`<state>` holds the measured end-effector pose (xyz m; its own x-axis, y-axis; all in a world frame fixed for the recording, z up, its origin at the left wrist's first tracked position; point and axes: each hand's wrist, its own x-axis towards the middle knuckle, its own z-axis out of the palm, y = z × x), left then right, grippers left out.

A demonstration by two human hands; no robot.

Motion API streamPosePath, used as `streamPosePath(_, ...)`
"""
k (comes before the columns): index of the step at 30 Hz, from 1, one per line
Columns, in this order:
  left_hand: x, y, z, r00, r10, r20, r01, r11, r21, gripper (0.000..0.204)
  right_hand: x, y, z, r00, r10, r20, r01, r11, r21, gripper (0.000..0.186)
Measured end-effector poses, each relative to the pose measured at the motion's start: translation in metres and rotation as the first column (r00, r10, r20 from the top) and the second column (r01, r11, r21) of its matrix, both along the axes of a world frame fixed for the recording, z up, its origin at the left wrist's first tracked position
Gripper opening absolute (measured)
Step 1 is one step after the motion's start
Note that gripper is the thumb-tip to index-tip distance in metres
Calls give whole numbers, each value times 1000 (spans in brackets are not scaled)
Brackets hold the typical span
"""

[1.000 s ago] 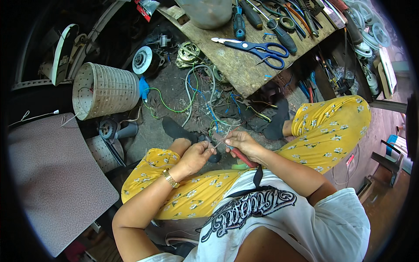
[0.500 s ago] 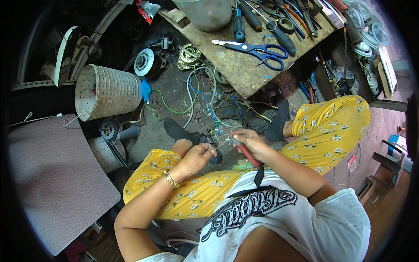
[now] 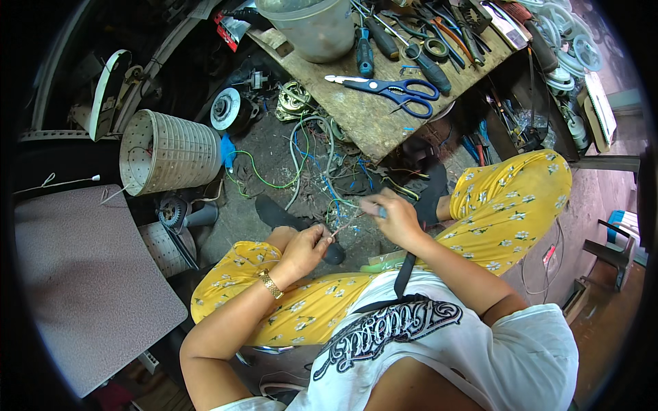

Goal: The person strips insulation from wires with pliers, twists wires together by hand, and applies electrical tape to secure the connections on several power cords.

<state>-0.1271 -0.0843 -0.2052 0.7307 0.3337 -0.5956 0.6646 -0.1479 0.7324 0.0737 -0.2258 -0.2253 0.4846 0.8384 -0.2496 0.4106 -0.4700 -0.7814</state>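
Observation:
My left hand (image 3: 307, 249) is closed, its thumb and fingertips pinching a thin brownish wire (image 3: 341, 229). The wire runs up toward my right hand (image 3: 393, 216), whose fingers are bent and partly smeared by motion. A small light-blue part (image 3: 382, 212) shows at the right fingers; the rest of what they hold is hidden. Both hands are above the floor between my legs, near a tangle of blue, green and grey wires (image 3: 330, 179).
A wooden bench (image 3: 356, 116) ahead carries blue-handled scissors (image 3: 394, 89), screwdrivers, pliers and a plastic bucket (image 3: 308, 31). A perforated white tub (image 3: 175, 151) lies on its side at left, near a motor part (image 3: 229, 109). A grey padded surface (image 3: 96, 274) is at far left.
My right hand has shifted slightly up and right and turned; the red handle seen in it before is now out of sight. The left hand moved slightly left, still pinching the wire.

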Motion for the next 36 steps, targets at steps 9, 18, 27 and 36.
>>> streamPosePath(9,33,-9,13,864,33,-503,-316,812,-491,20,14,-2,-37,962,273,15,-273,962,-3,28)
streamPosePath(18,72,-58,-58,740,582,-337,-604,356,-713,19,26,-8,-24,971,239,-10,-232,949,213,28)
streamPosePath(27,69,-78,-74,194,943,-271,-630,-92,-771,24,19,-5,26,925,279,257,-329,927,181,41)
streamPosePath(36,80,-68,-55,44,949,312,-633,268,-726,14,142,93,113,628,-148,764,-283,871,401,56)
